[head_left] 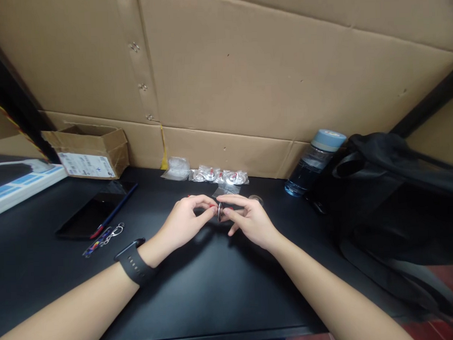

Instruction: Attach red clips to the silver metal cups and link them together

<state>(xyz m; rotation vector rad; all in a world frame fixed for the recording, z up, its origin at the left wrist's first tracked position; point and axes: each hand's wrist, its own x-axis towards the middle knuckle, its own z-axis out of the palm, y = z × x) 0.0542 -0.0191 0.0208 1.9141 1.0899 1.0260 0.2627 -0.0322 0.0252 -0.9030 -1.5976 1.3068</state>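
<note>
Pinching one small metal part (220,210) in closed fingertips, left hand (185,222) and right hand (250,221) meet; bagged parts (219,176) lie at 12 o'clock.

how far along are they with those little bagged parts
Early, it seems. Done: one small bag lies flat just behind the hands, seemingly emptied. In hand: the left hand and right hand both pinch a small metal piece. Left: a row of bags by the cardboard wall holds parts, apart from the hands.
</note>
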